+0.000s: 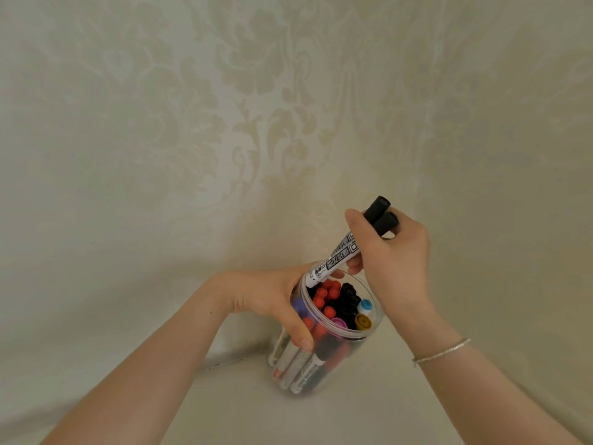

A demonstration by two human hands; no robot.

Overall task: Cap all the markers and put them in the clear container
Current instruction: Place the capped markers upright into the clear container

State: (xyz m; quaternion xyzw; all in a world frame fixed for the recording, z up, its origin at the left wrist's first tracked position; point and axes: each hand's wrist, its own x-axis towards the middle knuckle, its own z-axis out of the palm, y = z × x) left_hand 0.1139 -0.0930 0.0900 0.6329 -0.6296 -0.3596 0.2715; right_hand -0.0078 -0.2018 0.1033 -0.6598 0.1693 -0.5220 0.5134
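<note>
Two black-capped markers gripped in right hand, tips over jar rim; left hand grips jar's left side.

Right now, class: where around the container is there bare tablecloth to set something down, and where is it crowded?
Bare tablecloth lies left of the left hand, beyond both hands, and right of the right hand. A smaller patch sits in front of the container, between the forearms. The container mouth is crowded with capped markers and the two markers going in.
</note>
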